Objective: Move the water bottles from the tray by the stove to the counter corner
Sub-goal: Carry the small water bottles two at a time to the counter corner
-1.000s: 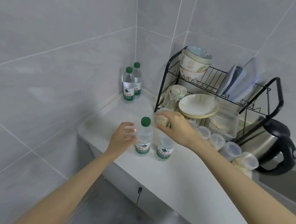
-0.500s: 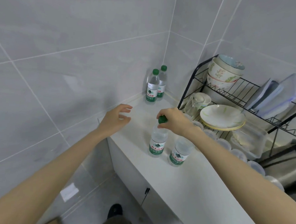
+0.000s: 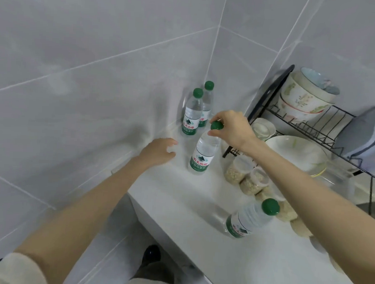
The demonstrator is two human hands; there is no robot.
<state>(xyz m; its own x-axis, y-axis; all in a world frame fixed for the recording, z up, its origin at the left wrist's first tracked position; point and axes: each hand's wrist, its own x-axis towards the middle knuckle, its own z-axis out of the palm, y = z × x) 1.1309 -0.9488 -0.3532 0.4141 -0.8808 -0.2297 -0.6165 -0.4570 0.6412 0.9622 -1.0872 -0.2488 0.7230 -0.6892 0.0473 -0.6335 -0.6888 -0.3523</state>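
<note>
Grey wall tiles meet in a corner behind the white tabletop point(image 3: 190, 192). Our right grip point(image 3: 230, 129) pinches the green cap point(image 3: 216, 125) of one water bottle point(image 3: 203, 153), with fingers and thumb curled round it. This bottle leans with its top to the right, and its base is low at the tabletop, but we cannot tell if it touches. Our left grip point(image 3: 157, 153) is released, fingers relaxed and holding nothing, just left of this bottle. Two more bottles point(image 3: 192, 116) stand upright in the far corner, close together by the wall. A fourth bottle point(image 3: 250, 219) stands near us on the right, beside our right forearm. On the right, a black dish rack point(image 3: 313, 126) carries stacked bowls point(image 3: 304, 95) above and a plate point(image 3: 296, 154) below; small jars point(image 3: 237, 170) of grain stand before it.
</note>
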